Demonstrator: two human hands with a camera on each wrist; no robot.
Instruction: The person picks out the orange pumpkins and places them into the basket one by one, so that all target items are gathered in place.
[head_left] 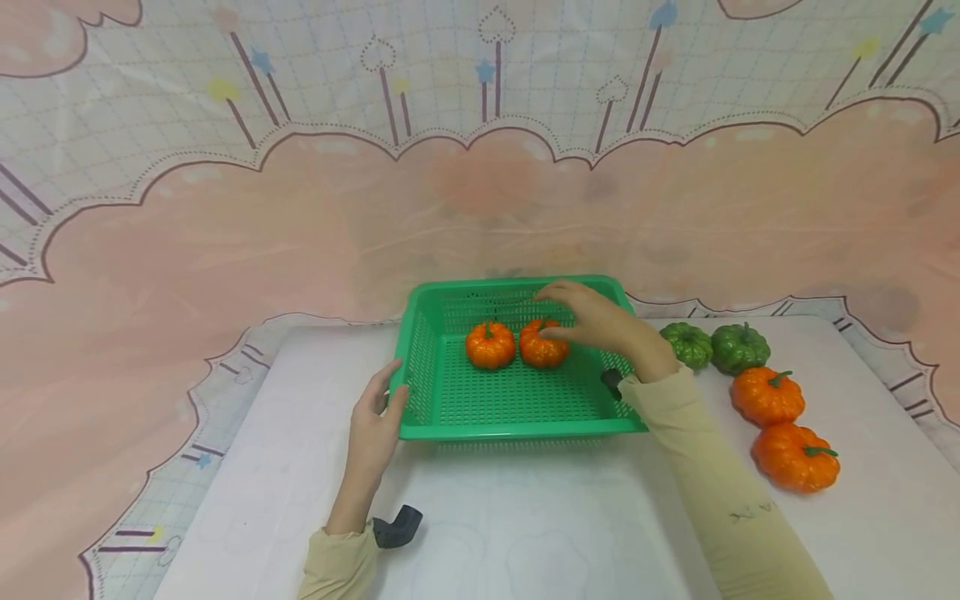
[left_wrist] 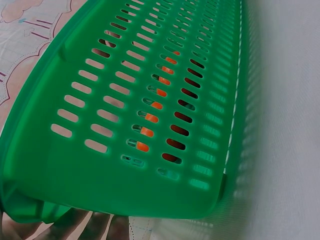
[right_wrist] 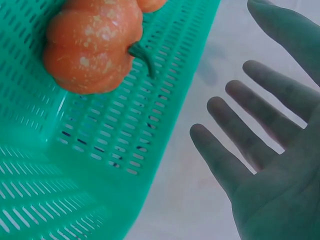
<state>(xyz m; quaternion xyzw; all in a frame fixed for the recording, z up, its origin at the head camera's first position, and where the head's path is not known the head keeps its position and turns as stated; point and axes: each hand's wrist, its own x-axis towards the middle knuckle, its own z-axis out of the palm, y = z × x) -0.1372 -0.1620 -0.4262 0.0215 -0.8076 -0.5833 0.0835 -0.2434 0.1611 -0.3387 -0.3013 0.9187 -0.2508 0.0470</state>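
Observation:
A green plastic basket (head_left: 525,431) stands on the white table, with two small orange pumpkins side by side inside it. My left hand (head_left: 375,425) is at the basket's left side, fingers against the outside of the rim. In the left wrist view, several fingers (left_wrist: 100,225) show just beyond the end wall, partly hidden by it. Over the right part of the basket, my right hand (head_left: 592,321) is raised above the right pumpkin (head_left: 543,346). Its fingers (right_wrist: 220,155) are spread and hold nothing in the right wrist view. The left pumpkin (head_left: 491,346) stands upright, apart from both hands.
Right of the basket, two green pumpkins (head_left: 740,347) and two orange pumpkins (head_left: 797,458) form a curved row on the table (head_left: 510,517). A patterned cloth (head_left: 480,208) hangs behind the table. Each wrist wears a dark device (head_left: 399,527).

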